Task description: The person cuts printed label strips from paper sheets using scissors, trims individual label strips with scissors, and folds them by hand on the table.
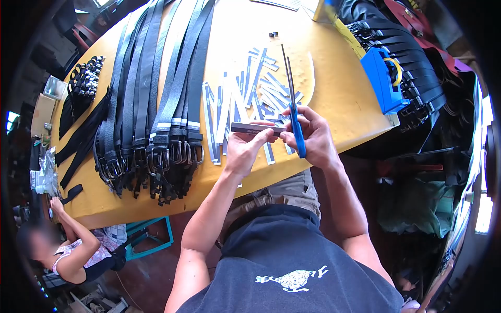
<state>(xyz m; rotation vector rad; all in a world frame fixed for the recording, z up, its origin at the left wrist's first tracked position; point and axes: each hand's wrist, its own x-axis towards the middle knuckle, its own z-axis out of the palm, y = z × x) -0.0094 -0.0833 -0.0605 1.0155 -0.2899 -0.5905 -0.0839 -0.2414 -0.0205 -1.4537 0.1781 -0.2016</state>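
Note:
My left hand (245, 149) is closed on a narrow dark label strip (250, 128), thumb pressed on its top. The right end of the strip meets the fingertips of my right hand (314, 136). Blue-handled scissors (298, 133) are held in my right hand, their long blades pointing up and away from me, slightly apart. Beyond and beside both hands, a loose heap of white and grey strips (263, 94) lies on the yellow table (339, 78).
Black belts with buckles (156, 94) cover the table's left half. A blue tape dispenser (383, 83) stands at the right edge, near more hanging belts (412, 62). A seated person (78, 255) is at the lower left, by a teal stool (151, 237).

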